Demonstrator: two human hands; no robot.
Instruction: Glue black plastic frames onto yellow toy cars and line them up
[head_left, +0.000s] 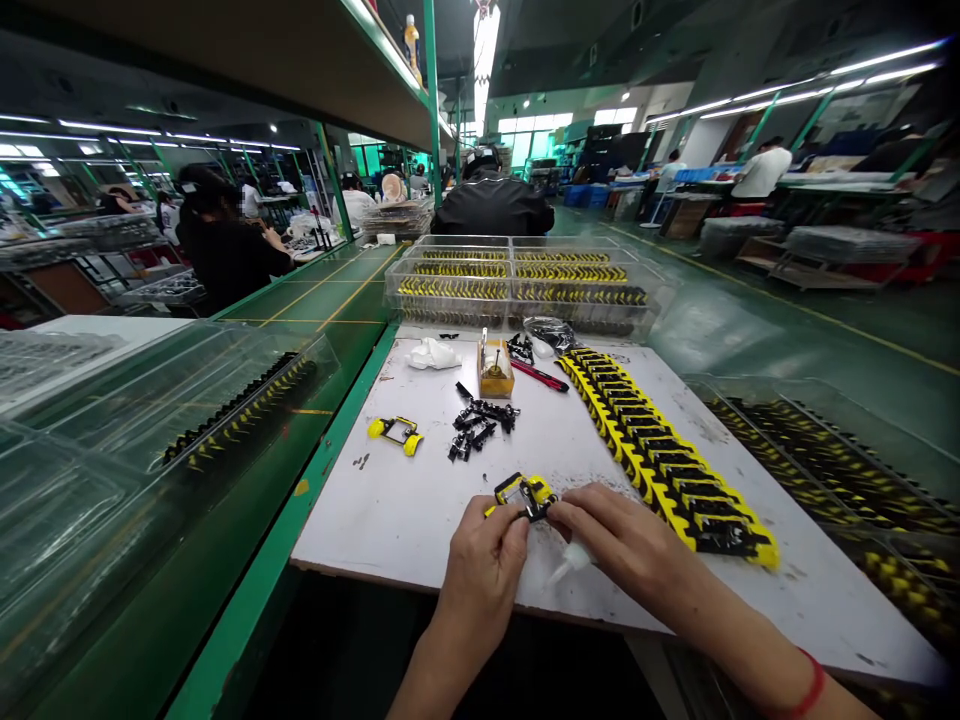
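Note:
Above the front of the white board, a yellow-and-black plastic frame is held between both hands. My left hand is closed, with thumb and fingers pinching its near left side. At its right end, the fingers of my right hand are closed on the edge. A small white bottle with a thin nozzle is tucked under my right hand, its tip pointing down and left. Beyond the hands lies a loose pile of small black clips. Another yellow-and-black frame rests to the left.
A long row of yellow-and-black frames lines the right side. At the back are a small wooden box, a red utility knife, crumpled white tissue and filled clear trays. A green conveyor carries another tray at left.

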